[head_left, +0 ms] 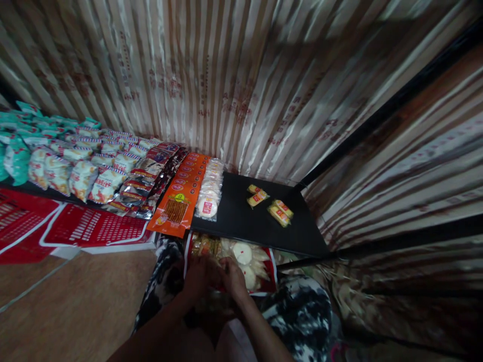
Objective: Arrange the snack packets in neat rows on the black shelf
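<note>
Between my knees stands a red basket with a white rim [274, 266], filled with packaged snacks. My left hand [198, 275] is over its left part, its fingers curled in shadow. Close beside it is my right hand [232, 277], also with bent fingers. Both hands appear closed on something small and dim that I cannot make out. Clear packs with round white crackers [242, 253] lie in the basket just right of my right hand. Yellowish wrapped snacks [204, 245] fill the basket's back left, beyond my left hand.
A black shelf [237, 206] holds small yellow packs [280, 213], a row of clear cracker packs [209, 193], orange packets [181, 196], dark shiny bags [145, 183], white bags [107, 183] and teal bags [17, 158]. Red baskets [94, 226] stand at left. A black pole [362, 123] slants past the curtain [226, 75].
</note>
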Demonstrator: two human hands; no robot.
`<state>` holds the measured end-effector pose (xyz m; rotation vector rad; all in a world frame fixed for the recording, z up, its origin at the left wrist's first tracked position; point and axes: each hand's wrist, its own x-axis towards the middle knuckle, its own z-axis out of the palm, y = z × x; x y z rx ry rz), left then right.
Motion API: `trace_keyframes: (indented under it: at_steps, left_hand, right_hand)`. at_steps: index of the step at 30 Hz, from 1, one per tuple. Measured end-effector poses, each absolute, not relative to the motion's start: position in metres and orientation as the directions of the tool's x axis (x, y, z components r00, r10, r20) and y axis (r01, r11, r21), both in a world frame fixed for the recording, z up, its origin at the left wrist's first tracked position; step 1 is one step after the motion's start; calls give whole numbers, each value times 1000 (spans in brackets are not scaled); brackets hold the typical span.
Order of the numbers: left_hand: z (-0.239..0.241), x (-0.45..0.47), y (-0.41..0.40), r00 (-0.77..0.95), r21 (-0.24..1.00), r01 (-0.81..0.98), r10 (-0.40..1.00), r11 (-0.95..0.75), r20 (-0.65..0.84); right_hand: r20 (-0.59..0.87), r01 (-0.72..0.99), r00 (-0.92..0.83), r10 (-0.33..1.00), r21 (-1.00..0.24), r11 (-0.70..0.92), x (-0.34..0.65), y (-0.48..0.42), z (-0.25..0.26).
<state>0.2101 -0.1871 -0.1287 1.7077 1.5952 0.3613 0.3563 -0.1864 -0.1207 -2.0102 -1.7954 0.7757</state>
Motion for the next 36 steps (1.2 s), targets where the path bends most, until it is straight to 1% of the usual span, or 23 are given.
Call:
trace_keyframes:
  at_steps: [3,7,10,13,16,18,20,22,24,27,29,31,32,34,36]
  left_hand:
    - [-128,210,-185,163,730,680,956,69,-242]
    - [-125,208,-176,119,802,597,986,26,-120]
    - [-118,206,-166,63,811,585,994,34,-87]
    - [-109,205,-158,57,832,553,995,37,-83]
    - [-103,208,-153,32,883,456,990,111,-140]
    - [-100,211,-151,14,926,295,968,234,-249]
    - [-97,214,-150,18,926,128,933,354,-359]
    - [-92,213,-151,19,907,42,908,418,-419]
    - [-85,211,-156,20,901,-12,901,433,-433]
    - [-69,209,-165,69,893,-127,901,433,-427]
    - [-58,211,-169,152,895,-187,912,405,-381]
    - [-49,213,-172,210,897,-236,921,372,-327]
    - [-46,213,-173,205,897,-254,927,362,-316]
    - [-42,212,-174,145,899,-259,934,354,-326]
    - [-41,209,-175,81,902,-259,938,346,-336]
  right_hand:
    - [-119,744,77,990,-654,-136,354,-184,-112]
    - [-75,664,95,993,-738,-120,358,-178,-99]
    - [-97,540,135,986,-827,-155,365,-170,-88]
    - [-137,394,156,978,-899,-188,372,-163,-77]
    - [-178,265,145,973,-941,-211,373,-159,-67]
    - [-197,198,150,969,-954,-225,372,-158,-62]
    - [-204,171,163,965,-958,-232,369,-159,-59]
    - [-185,204,175,967,-954,-219,366,-161,-56]
    - [-105,338,202,974,-926,-170,363,-164,-52]
    - [100,599,182,978,-800,-30,356,-169,-43]
    - [188,692,115,975,-719,57,349,-174,-40]
    - [215,742,51,975,-661,107,340,-181,-41]
    - [214,763,27,976,-635,118,336,-184,-43]
    - [202,795,-9,979,-592,130,329,-191,-50]
    - [184,804,-46,982,-577,146,325,-198,-57]
